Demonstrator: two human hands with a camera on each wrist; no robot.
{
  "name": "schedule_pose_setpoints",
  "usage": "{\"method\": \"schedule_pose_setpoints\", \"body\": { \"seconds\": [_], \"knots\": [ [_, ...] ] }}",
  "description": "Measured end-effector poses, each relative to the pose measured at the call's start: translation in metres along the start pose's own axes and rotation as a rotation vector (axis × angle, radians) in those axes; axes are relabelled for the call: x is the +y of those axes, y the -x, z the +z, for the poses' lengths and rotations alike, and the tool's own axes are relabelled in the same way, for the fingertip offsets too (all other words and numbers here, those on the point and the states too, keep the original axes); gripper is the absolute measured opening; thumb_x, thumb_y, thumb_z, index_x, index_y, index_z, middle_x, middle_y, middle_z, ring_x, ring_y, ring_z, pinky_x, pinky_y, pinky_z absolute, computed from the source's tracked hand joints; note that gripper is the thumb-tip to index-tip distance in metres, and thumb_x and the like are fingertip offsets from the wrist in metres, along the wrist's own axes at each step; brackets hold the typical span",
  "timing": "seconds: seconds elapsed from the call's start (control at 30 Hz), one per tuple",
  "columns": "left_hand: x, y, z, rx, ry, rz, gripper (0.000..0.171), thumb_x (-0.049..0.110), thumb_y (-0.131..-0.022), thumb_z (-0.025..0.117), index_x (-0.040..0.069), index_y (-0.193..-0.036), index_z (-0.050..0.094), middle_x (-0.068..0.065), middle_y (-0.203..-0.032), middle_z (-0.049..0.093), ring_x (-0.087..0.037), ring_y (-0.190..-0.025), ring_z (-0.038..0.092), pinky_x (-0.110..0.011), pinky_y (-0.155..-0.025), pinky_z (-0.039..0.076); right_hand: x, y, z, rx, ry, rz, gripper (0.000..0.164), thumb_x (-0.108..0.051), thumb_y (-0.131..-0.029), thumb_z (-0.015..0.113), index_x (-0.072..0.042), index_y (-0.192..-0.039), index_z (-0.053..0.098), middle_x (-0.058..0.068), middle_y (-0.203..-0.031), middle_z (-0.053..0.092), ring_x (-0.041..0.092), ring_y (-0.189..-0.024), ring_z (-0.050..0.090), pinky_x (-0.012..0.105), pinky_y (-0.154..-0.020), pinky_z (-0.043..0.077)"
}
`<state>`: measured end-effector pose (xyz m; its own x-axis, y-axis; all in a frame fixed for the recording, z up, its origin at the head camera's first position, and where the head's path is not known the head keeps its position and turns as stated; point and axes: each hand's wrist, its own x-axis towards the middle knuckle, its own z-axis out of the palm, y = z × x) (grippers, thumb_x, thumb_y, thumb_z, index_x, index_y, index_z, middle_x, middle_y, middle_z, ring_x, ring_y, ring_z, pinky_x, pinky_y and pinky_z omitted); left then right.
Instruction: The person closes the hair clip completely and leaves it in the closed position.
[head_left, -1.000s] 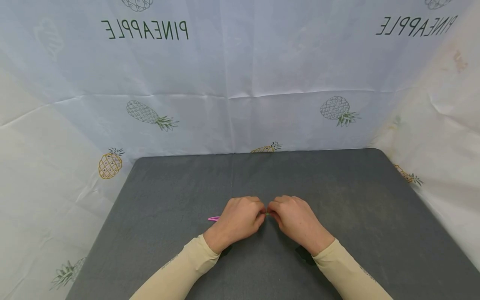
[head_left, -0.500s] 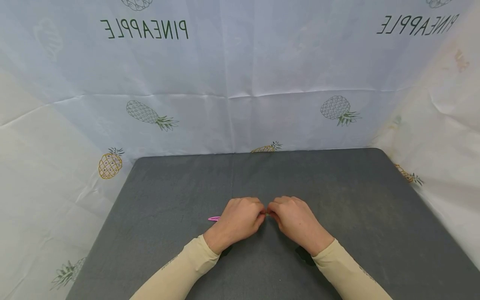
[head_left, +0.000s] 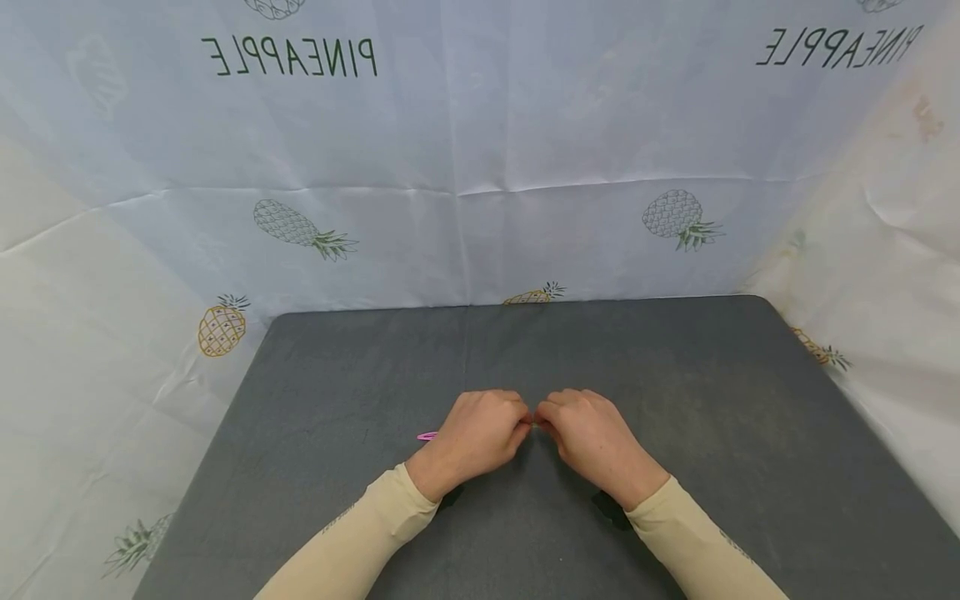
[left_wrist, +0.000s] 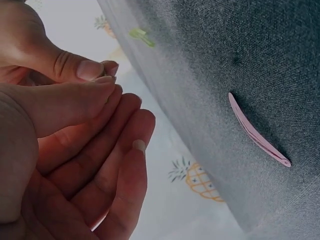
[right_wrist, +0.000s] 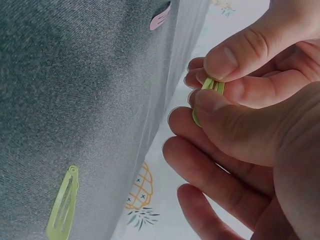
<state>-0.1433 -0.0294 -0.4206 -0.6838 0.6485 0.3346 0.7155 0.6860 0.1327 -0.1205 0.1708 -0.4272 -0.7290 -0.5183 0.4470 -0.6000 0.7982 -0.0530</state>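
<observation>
Between pinching hands point(head_left: 480, 432), green clip point(right_wrist: 214, 86), clear only in right-wrist view.

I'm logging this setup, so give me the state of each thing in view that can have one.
Held green snap hair clip: pinched in both hands, partly covered; snapped or not, unclear.
Loose green snap hair clip: lying on the grey table; snapped or not, unclear.
Pink snap hair clip: lying, slightly bowed; snapped or not, unclear.
Left hand: pinching the held clip.
Right hand: pinching it too.
Pineapple-print sheet: hanging, creased.

Cream sleeves point(head_left: 348, 533), dark markings point(head_left: 734, 544), black wrist pieces point(head_left: 611, 509)
</observation>
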Motion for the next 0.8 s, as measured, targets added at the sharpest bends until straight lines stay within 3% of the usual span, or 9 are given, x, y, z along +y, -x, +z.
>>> {"method": "schedule_pose_setpoints", "body": {
  "seconds": [0.17, 0.5, 0.8],
  "knots": [
    [-0.0019, -0.0001, -0.0007, -0.022, 0.016, 0.012, 0.012, 0.018, -0.096, 0.080, 0.025, -0.086, 0.080, 0.010, -0.083, 0.073, -0.007, -0.068, 0.067, -0.025, -0.059, 0.053, 0.0007, -0.0003, 0.0006, -0.015, 0.012, 0.002, 0.021, -0.013, -0.087, 0.091, -0.020, -0.079, 0.074, -0.008, -0.068, 0.057, 0.011, -0.063, 0.053, 0.027, -0.062, 0.043],
    [-0.0059, -0.0007, -0.0029, -0.004, 0.039, 0.030, 0.010, 0.018, -0.097, 0.080, 0.025, -0.091, 0.082, 0.012, -0.085, 0.075, -0.006, -0.073, 0.070, -0.025, -0.063, 0.055, 0.0029, -0.0017, 0.0023, 0.028, 0.025, -0.028, 0.020, -0.010, -0.084, 0.093, -0.019, -0.080, 0.075, -0.007, -0.071, 0.062, 0.012, -0.066, 0.058, 0.029, -0.064, 0.048],
    [-0.0083, 0.0006, -0.0036, -0.022, 0.120, 0.040, 0.010, 0.016, -0.099, 0.079, 0.022, -0.093, 0.085, 0.011, -0.087, 0.076, -0.006, -0.071, 0.068, -0.021, -0.060, 0.050, 0.0026, -0.0008, 0.0033, 0.034, 0.025, -0.026, 0.022, -0.007, -0.081, 0.094, -0.019, -0.081, 0.076, -0.006, -0.073, 0.065, 0.012, -0.068, 0.061, 0.028, -0.065, 0.051]
  ]
}}
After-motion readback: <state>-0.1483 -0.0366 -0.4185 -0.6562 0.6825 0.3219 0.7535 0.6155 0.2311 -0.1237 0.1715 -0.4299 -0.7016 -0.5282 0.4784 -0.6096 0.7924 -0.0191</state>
